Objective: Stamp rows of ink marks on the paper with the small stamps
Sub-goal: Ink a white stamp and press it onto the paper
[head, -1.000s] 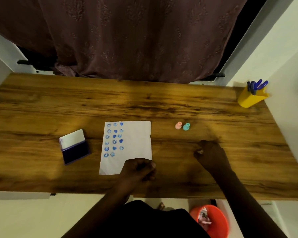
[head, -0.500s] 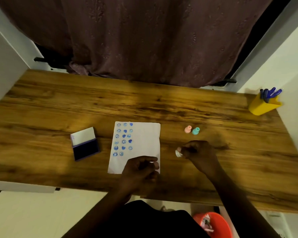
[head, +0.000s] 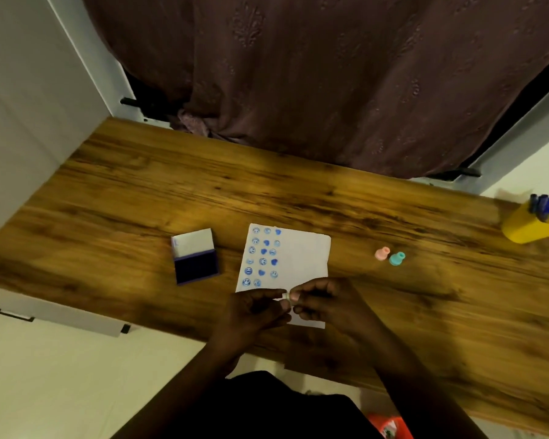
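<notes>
Passing a small white stamp (head: pixel 286 295) between both hands over the near end of the paper (head: pixel 301 258).

Left hand (head: pixel 254 312) and right hand (head: pixel 325 301) both pinched on it, fingertips meeting. Best turned face-down, then inked on the open ink pad (head: pixel 196 264) lying left. Pink stamp (head: pixel 382 253) and teal stamp (head: pixel 397 258) standing right on the table (head: pixel 140 191); yellow holder (head: pixel 531 224) full of blue pens (head: pixel 547 202).

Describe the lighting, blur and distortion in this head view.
Head view: dim, warm light; wide-angle bending tilts the table edges; the pen holder at right is smeared by motion blur; both hands are dark, so the small stamp between them is barely legible.
</notes>
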`<state>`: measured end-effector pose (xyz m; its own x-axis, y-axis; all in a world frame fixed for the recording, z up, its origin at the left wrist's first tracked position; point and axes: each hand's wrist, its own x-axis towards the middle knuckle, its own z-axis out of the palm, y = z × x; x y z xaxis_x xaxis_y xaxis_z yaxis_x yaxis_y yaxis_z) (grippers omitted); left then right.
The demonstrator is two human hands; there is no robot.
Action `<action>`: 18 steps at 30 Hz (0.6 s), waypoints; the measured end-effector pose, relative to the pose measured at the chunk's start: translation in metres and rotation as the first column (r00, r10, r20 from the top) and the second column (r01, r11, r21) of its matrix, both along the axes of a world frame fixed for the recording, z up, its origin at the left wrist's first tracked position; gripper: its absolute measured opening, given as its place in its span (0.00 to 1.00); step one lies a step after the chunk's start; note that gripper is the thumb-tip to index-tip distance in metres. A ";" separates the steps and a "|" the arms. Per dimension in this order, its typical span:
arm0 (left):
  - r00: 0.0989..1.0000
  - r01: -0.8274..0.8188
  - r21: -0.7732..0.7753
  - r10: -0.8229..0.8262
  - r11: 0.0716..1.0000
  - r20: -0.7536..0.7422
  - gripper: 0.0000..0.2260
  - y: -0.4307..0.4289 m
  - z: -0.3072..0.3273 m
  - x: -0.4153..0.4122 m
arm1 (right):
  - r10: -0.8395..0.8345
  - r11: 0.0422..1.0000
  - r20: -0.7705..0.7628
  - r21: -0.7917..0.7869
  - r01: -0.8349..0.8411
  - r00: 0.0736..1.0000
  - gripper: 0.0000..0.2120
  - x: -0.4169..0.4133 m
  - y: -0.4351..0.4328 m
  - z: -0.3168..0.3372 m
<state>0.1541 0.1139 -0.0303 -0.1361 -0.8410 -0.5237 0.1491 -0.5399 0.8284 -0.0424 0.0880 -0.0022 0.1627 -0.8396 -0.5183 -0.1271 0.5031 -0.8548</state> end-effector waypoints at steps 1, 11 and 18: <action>1.000 0.000 -0.003 -0.001 1.000 -0.009 0.14 0.001 0.001 0.005 | 0.024 1.000 0.001 -0.014 -0.024 1.000 0.07 0.004 0.000 -0.002; 0.999 -0.014 -0.066 0.011 0.998 -0.042 0.11 0.005 0.007 0.053 | 0.124 0.981 -0.082 -0.141 -0.135 0.989 0.08 0.049 -0.010 -0.003; 0.991 -0.118 -0.065 0.114 0.991 -0.065 0.13 0.007 0.003 0.090 | 0.236 0.911 -0.313 -0.260 -0.322 0.920 0.09 0.073 -0.023 -0.001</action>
<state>0.2437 0.1205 -0.0274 -0.0655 -0.8866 -0.4578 0.2592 -0.4582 0.8502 0.0303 0.0653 -0.0033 0.3039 -0.9020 -0.3065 -0.4698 0.1380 -0.8719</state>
